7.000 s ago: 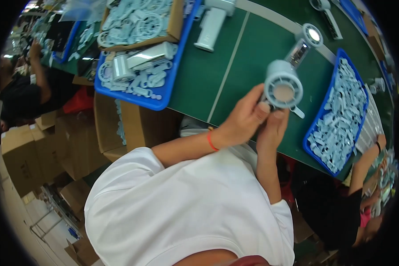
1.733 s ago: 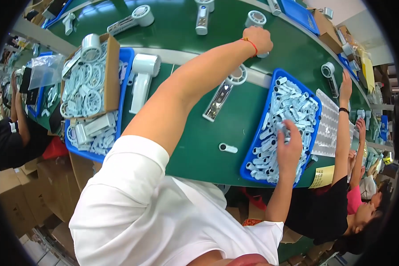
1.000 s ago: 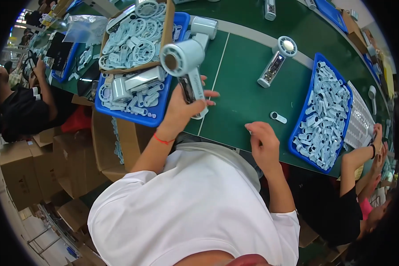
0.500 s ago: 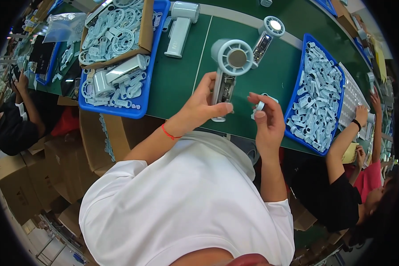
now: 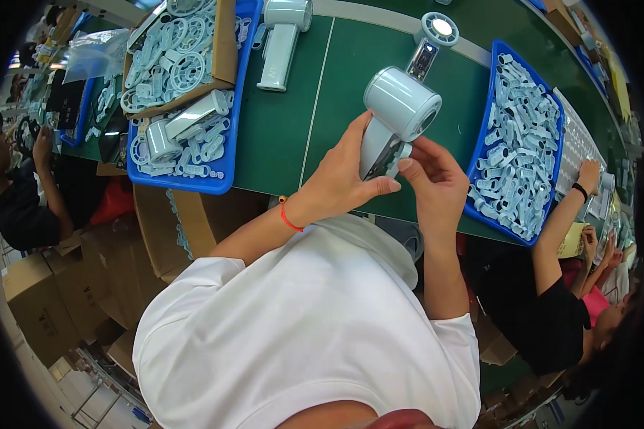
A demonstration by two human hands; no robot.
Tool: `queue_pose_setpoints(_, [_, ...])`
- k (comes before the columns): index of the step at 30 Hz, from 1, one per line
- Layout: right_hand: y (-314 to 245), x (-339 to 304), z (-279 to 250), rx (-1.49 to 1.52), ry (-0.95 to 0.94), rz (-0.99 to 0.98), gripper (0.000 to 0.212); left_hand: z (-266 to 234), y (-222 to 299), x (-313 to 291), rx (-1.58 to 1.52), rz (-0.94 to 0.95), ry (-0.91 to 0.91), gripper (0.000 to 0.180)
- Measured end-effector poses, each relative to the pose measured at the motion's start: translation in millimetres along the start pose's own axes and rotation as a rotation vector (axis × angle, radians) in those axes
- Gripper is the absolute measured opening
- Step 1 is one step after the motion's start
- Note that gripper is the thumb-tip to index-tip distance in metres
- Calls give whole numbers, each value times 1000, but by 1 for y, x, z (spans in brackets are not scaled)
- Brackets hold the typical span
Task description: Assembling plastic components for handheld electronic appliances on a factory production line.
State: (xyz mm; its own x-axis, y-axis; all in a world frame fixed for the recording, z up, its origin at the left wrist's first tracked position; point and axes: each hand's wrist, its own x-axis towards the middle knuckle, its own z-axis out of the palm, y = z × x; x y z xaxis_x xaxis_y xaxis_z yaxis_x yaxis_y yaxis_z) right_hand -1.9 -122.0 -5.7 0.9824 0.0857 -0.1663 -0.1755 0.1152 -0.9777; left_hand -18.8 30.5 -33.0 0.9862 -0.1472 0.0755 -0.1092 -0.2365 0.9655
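My left hand [image 5: 340, 175] is closed round the handle of a pale blue handheld fan [image 5: 402, 104]. The fan's round head is turned sideways, and the handle's open side with parts inside faces right. Between the thumb and fingers of my right hand [image 5: 438, 186] is a small pale blue plastic cover [image 5: 399, 159], held against that open side. My fingers hide part of it. Beyond, a second handheld fan [image 5: 423, 58] lies on the green table with its handle uncovered. Farther left lies another handheld fan [image 5: 279, 57] with a closed handle.
At the right a blue tray [image 5: 477, 170] holds many small pale plastic parts. Another blue tray [image 5: 225, 180] at the left carries loose parts and a cardboard box [image 5: 225, 43] of ring-shaped pieces. Co-workers sit at both sides; a co-worker's arm [image 5: 562, 218] reaches the table beyond the right tray.
My left hand has turned the fan so its head swings from facing me to sideways. My right hand has brought the small cover up against the handle.
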Motion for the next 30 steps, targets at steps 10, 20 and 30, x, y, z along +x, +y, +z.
queue_pose_setpoints(10, [5, 0, -7, -60, 41, 138, 26, 7, -3, 4, 200, 38, 22, 86])
queue_pose_setpoints(20, [-1, 3, -8, -144, 47, 59, 22, 12, -1, 6, 202, 58, 53, 79])
queue_pose_setpoints(30, [-2, 19, -16, -189, -87, 237, 25, 12, 4, 4, 156, -46, 80, 65])
